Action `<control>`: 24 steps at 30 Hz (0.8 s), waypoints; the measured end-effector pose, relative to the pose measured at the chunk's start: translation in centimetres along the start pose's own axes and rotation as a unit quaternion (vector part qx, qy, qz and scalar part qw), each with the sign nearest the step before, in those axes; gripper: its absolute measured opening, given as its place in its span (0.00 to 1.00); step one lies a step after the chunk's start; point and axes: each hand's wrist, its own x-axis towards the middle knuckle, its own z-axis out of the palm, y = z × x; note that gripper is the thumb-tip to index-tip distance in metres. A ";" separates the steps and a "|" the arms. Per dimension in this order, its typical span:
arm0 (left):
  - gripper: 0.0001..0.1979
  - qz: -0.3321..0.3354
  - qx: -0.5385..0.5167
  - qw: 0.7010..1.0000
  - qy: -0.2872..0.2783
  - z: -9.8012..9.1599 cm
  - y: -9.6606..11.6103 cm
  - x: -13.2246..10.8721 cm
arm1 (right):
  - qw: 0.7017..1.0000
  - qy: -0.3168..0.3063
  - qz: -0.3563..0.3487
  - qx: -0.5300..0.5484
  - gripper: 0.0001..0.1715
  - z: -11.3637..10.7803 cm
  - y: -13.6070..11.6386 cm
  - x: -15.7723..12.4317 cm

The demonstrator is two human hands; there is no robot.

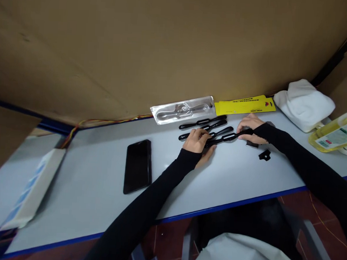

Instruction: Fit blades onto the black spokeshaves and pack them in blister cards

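A black two-handled tool body (pixel 229 137) lies across the space between my hands. My left hand (pixel 197 143) grips its left end, fingers bent around it. The right end is pinched by my right hand (pixel 250 128). Several similar black tool bodies (pixel 203 122) lie side by side just behind, partly covered by my left hand. Beneath my right hand is a small flat metal blade (pixel 252 144). A black clamp piece (pixel 265 155) rests on the table to its right.
A black phone (pixel 138 167) lies left. Clear plastic packaging (pixel 184 110) and yellow cards (pixel 244 105) are along the back wall. White cloth (pixel 304 105) and a yellow liquid bottle (pixel 336 132) stand right. A white box (pixel 35 188) is far left; the table's blue edge (pixel 233 203) is in front.
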 end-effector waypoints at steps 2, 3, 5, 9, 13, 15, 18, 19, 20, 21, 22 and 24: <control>0.18 0.010 0.005 1.000 0.016 0.2 0.2 0.0 | 1.000 0.000 0.010 -0.014 0.10 0.1 -0.4 -0.3; 0.19 0.020 0.006 0.999 0.026 0.4 0.3 0.1 | 1.000 -0.003 0.012 -0.023 0.10 0.0 -0.6 -0.4; 0.18 0.047 0.002 0.998 0.044 0.6 0.6 0.2 | 0.999 -0.004 0.007 -0.031 0.09 -0.3 -1.2 -0.5; 0.19 0.064 -0.027 0.996 0.060 0.8 2.1 0.4 | 0.999 -0.008 -0.029 0.025 0.09 -0.8 -3.2 -0.8; 0.15 -0.012 -0.121 0.992 0.034 0.1 4.0 0.3 | 0.982 -0.007 -0.043 0.186 0.15 -0.7 -5.3 -1.2; 0.13 -0.067 -0.209 0.976 -0.011 -0.3 4.6 0.2 | 0.969 0.005 -0.047 0.241 0.22 -1.0 -5.3 -1.5; 0.15 -0.180 -0.364 0.913 -0.047 -0.4 5.1 0.1 | 0.983 0.039 -0.048 0.172 0.38 -1.9 -3.2 -2.0; 0.18 -0.219 -0.415 0.882 -0.038 -0.3 5.2 0.2 | 0.993 0.043 -0.038 0.104 0.40 -2.3 -2.2 -2.3; 0.20 -0.252 -0.460 0.851 -0.023 -0.2 5.2 0.2 | 0.999 0.034 -0.021 0.030 0.38 -2.6 -1.1 -2.6; 0.23 -0.277 -0.495 0.824 -0.007 -0.1 5.3 0.3 | 0.999 0.016 0.000 -0.028 0.35 -2.8 -0.2 -2.9; 0.25 -0.293 -0.521 0.802 0.006 0.0 5.4 0.3 | 0.998 0.002 0.016 -0.064 0.33 -2.9 0.6 -3.1; 0.27 -0.319 -0.554 0.769 0.021 0.1 5.6 0.4 | 0.995 -0.015 0.036 -0.092 0.28 -2.8 1.7 -3.3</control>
